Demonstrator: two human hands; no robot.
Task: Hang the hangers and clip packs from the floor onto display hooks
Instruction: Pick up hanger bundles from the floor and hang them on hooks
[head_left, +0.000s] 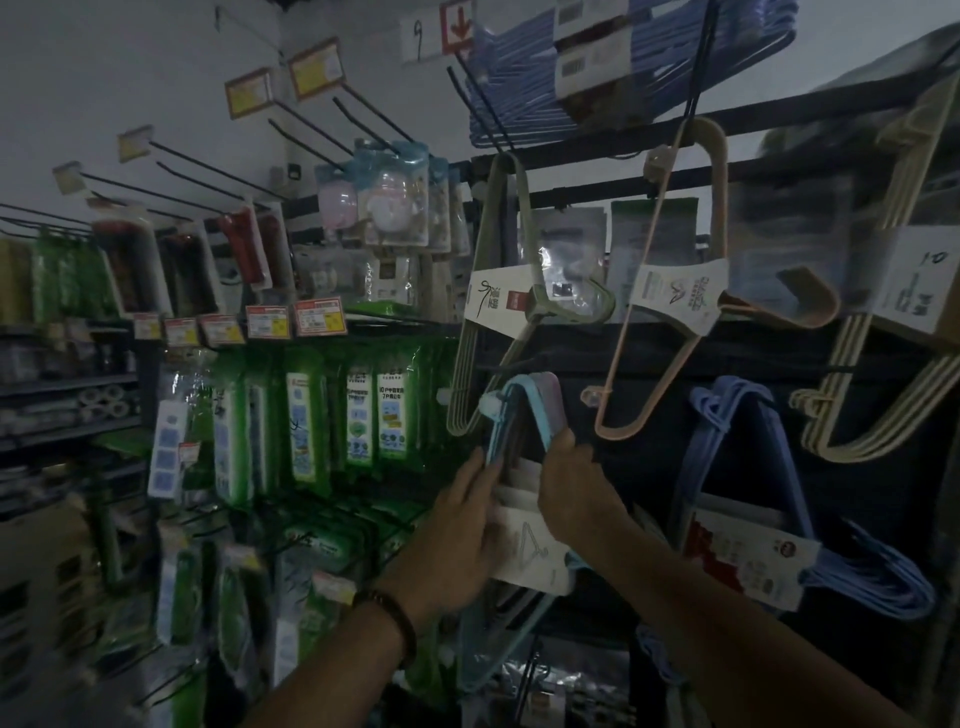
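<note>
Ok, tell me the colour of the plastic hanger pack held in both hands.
The plastic hanger pack is light blue in front, pinkish-purple behind; the head view shows it.

Both hands gripping pastel hanger pack, display hook above

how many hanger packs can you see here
6: top blue pack; olive pack, peach pack and cream pack across the middle; lower blue pack at right; pastel pack held by left hand and right hand. More may hide below.
</note>
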